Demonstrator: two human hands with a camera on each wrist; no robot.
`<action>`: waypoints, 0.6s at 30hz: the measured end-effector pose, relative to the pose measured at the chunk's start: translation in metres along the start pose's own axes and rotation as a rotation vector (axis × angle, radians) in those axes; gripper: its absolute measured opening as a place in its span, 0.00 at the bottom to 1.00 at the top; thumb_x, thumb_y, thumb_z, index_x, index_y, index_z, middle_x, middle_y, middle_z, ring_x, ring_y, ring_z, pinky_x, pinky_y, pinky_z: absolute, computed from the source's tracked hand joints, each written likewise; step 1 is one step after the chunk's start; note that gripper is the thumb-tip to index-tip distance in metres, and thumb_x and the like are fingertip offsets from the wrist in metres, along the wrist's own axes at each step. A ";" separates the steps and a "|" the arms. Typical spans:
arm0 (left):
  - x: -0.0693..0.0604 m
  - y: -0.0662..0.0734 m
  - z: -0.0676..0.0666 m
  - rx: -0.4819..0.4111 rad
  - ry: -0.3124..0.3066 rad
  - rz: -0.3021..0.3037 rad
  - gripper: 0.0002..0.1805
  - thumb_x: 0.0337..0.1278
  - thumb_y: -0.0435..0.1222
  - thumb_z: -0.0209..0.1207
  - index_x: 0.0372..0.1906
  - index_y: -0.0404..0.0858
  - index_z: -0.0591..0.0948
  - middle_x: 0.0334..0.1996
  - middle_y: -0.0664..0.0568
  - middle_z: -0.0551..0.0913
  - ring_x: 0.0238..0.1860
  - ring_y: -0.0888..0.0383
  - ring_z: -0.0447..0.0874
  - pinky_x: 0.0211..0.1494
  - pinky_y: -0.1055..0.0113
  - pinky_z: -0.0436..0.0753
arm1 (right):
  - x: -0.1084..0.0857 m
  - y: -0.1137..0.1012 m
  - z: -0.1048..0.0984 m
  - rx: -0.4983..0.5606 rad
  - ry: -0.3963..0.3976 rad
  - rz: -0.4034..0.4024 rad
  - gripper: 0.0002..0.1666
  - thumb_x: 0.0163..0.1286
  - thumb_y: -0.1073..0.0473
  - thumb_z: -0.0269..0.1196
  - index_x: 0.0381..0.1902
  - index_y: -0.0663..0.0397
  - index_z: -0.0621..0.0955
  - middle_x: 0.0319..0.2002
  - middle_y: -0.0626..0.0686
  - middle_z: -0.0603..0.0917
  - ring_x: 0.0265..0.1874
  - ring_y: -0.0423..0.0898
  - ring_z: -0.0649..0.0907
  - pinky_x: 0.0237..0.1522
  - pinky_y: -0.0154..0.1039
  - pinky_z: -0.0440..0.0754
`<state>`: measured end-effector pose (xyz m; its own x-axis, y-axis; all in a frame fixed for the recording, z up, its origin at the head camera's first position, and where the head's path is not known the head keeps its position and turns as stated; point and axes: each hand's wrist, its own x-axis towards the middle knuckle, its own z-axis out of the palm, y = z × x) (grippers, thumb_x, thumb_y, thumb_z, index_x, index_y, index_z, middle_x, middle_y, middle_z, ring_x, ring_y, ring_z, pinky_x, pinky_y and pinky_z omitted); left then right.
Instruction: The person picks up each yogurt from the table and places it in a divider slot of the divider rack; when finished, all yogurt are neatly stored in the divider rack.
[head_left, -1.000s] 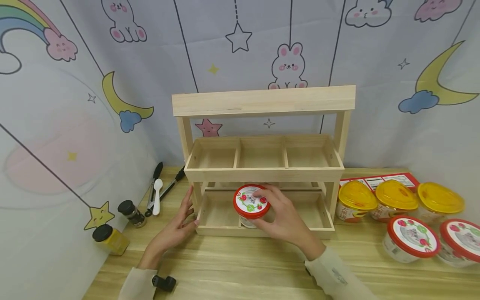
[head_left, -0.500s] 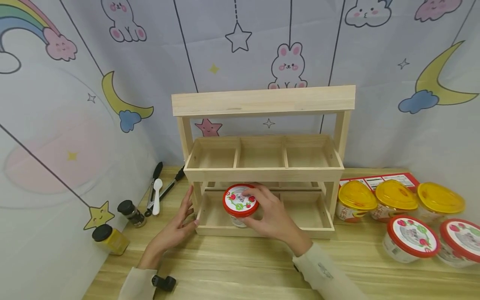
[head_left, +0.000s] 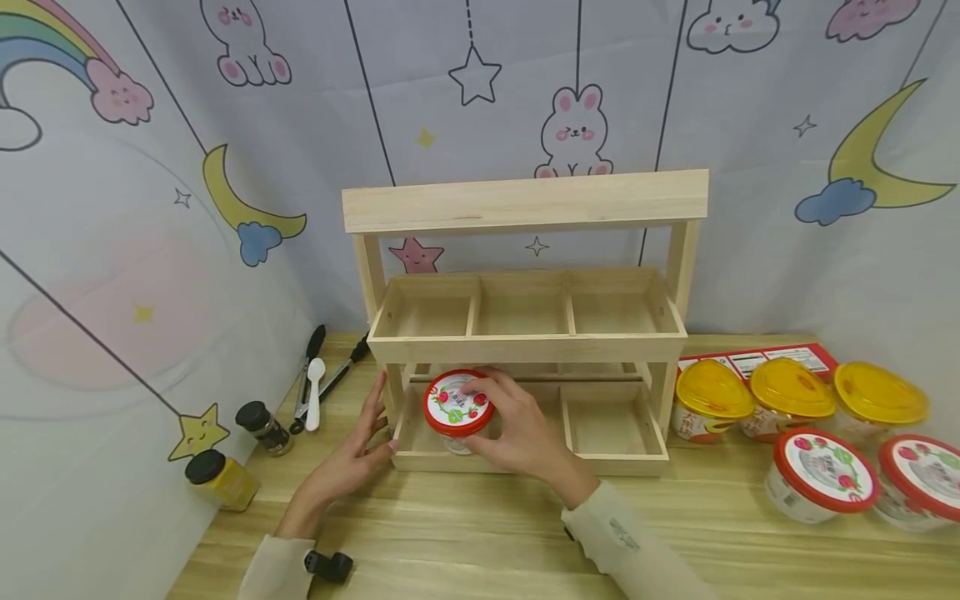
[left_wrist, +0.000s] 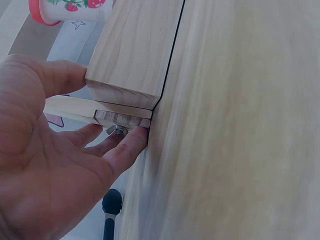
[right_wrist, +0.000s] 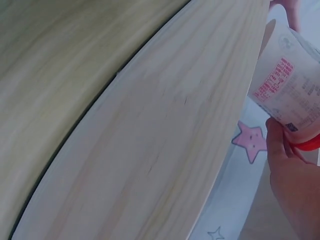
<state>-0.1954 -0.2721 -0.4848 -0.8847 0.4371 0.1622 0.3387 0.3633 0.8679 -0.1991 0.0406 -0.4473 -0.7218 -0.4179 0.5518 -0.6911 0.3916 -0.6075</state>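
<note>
A two-tier wooden shelf rack (head_left: 527, 348) stands on the table. My right hand (head_left: 517, 429) holds a plastic tub (head_left: 458, 403) with a red-rimmed lid printed with strawberries, fingers on the lid and thumb at its near side. The tub is over the left part of the lower tray, slightly tilted; whether its base touches the tray is hidden. In the right wrist view its white wall (right_wrist: 292, 85) shows above the thumb. My left hand (head_left: 352, 458) grips the rack's lower left corner, thumb at the tray's front board (left_wrist: 132, 50) and fingers against the outer side.
On the right stand several yellow-lidded tubs (head_left: 715, 390) and two more red-lidded tubs (head_left: 825, 472), before a red-edged box (head_left: 802, 357). To the left are a black-capped jar (head_left: 262, 427), a yellow jar (head_left: 222, 479), a white spoon (head_left: 315, 392) and black-handled tongs (head_left: 347, 368).
My right hand has carried the tub leftward along the lower tray, from near its middle to its left part. The left hand has stayed at the rack's corner.
</note>
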 end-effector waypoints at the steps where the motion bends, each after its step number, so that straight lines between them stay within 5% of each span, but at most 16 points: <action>1: 0.000 0.000 0.000 0.003 0.000 0.001 0.60 0.75 0.22 0.55 0.88 0.59 0.29 0.89 0.41 0.26 0.81 0.15 0.48 0.70 0.22 0.73 | 0.001 0.000 0.002 0.002 -0.004 0.002 0.33 0.60 0.58 0.78 0.63 0.50 0.80 0.69 0.60 0.80 0.59 0.55 0.86 0.59 0.50 0.89; 18: 0.000 0.000 0.001 0.000 -0.001 -0.018 0.59 0.76 0.23 0.55 0.88 0.61 0.28 0.89 0.39 0.29 0.80 0.16 0.52 0.71 0.25 0.74 | 0.016 0.003 0.019 0.002 -0.067 0.102 0.35 0.62 0.57 0.80 0.66 0.49 0.80 0.70 0.60 0.80 0.65 0.57 0.84 0.64 0.55 0.87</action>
<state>-0.1955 -0.2711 -0.4856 -0.8904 0.4310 0.1463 0.3228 0.3712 0.8706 -0.2121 0.0197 -0.4506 -0.7843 -0.4300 0.4472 -0.6139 0.4338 -0.6595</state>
